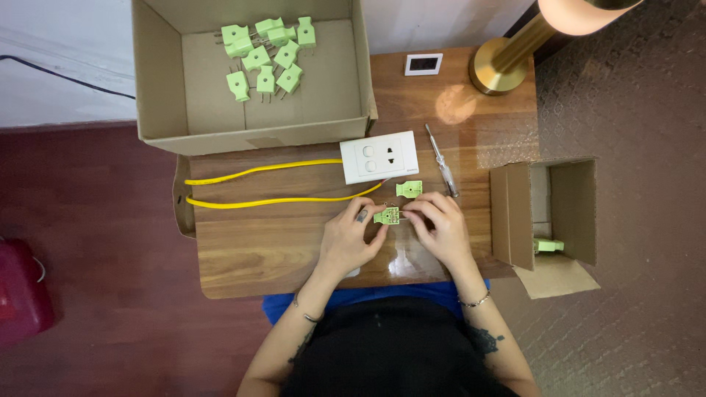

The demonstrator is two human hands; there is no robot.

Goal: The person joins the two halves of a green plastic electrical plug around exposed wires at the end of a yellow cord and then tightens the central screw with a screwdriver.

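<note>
Plug half: I see the open green plug body (387,215) above the wooden table (243,257), mid-edge.
Grip: left hand (349,239) and right hand (441,224) pinch it.
Handling: I judge it light, rigid, small; hold by its edges.

Brass lamp base (498,68) beside a small white display (423,65).

An opened green plug half (387,215) is held between the left hand (350,239) and the right hand (438,224) above the wooden worktop (279,242). Its inner side is turned up. A second green plug piece (409,189) is placed just beside a white socket plate (379,156), from which a yellow cable (257,185) is led to the left. A screwdriver (441,159) is laid near the plate. More green plugs (266,55) are kept in a large cardboard box (158,81), and a small box (570,209) is seen at the right.
</note>
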